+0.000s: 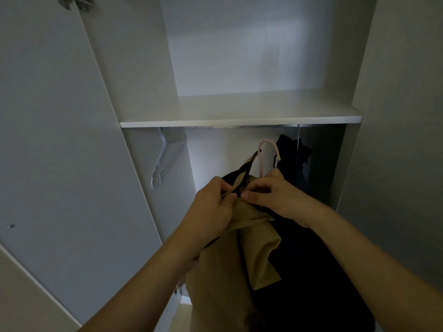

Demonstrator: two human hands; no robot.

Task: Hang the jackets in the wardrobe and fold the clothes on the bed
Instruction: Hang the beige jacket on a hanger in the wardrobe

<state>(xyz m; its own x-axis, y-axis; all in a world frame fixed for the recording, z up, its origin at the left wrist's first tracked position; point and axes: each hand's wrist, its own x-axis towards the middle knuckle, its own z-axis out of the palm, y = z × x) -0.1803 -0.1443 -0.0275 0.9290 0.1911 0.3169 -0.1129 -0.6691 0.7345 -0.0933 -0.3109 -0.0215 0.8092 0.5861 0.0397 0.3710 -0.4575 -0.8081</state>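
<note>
While the fingers [225,188] of the left hand [211,207] curl round a dark edge of the jacket [227,271] near its collar, the right hand [271,195] pinches the same dark edge just beside them, thumb and forefinger pressed together on the cloth. Both hands meet in front of the open wardrobe [239,118], below its white shelf. From between them rises a pale pink hanger [268,152], its hook free in the air and not on the rail [227,127]. The jacket, tan outside with a dark lining, hangs down from the hands toward the bottom of the view. On the rail to the right hangs a dark garment [294,159]; at the left end hang several white hangers [165,161]. To the left stands the open wardrobe door [60,140].
</note>
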